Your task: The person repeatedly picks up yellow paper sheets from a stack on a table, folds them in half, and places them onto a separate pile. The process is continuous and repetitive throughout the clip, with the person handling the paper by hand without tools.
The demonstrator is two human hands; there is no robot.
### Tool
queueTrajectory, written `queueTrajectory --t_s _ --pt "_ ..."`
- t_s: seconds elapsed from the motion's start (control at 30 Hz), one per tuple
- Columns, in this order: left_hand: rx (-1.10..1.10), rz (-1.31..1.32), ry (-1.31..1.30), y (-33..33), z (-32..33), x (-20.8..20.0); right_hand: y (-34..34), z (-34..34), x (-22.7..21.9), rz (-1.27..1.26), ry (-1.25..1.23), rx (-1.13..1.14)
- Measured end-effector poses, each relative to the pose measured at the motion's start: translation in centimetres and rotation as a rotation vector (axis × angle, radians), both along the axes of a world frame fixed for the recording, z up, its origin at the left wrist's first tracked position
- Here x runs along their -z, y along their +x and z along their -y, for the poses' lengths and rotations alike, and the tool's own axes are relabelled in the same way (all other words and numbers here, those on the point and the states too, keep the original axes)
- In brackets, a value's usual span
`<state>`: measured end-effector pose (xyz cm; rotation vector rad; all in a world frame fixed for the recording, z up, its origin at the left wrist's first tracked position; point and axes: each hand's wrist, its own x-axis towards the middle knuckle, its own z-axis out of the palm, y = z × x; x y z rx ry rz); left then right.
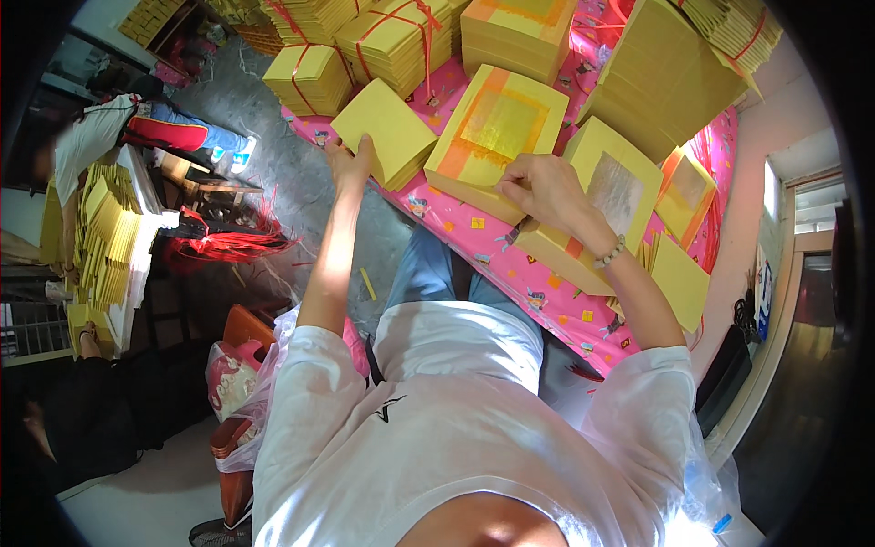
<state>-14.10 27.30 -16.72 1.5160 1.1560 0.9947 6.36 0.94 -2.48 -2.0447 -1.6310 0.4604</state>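
Nearest the camera, a white T-shirt [465, 428] is seen, on the near side of the gold-patched stack [506, 123]. The step in hand is judged to be the parting or squaring of yellow paper. For this, the paper is best freed with a light pinch at the edge, so that corners are not creased and the shiny patch is not rubbed; each block should be steadied and its edges kept flush.

At the near right corner of the gold-patched stack the right hand [545, 190] is placed, fingers bent in toward the thumb; whether anything is pinched there cannot be told. Just left of the gold-patched stack lies the plain yellow stack [387, 132], and against its near left side the left hand [351, 169] is laid, thumb and fingers apart. To the gold-patched stack's right, the silver-patched stack [620, 191] is partly covered by the right wrist. All three are carried by a pink-covered worktop [506, 255]; beyond and left of the gold-patched stack, string-tied bundles [387, 46] are set.
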Motion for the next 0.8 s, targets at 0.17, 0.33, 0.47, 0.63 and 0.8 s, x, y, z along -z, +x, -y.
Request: queueTrajectory --t_s 0.17,0.33,0.47,0.63,0.8 --pt "0.042 0.084 -0.105 -0.1 2.2 -3.3 0.2 -0.1 0.2 -0.085 0.035 0.055" --pt "-0.088 0.038 -0.167 -0.2 2.5 -3.3 0.6 -0.1 0.4 -0.137 0.043 0.090" --pt "-0.218 -0.301 0.395 -1.0 3.1 -2.9 0.6 -0.1 0.7 -0.144 0.048 0.106" --pt "0.241 -0.147 0.691 0.5 8.8 -10.2 0.7 0.1 0.8 -0.145 0.085 0.113" --pt "0.744 -0.332 1.083 4.3 11.9 -12.9 0.2 0.3 -0.3 -0.022 0.146 0.100"
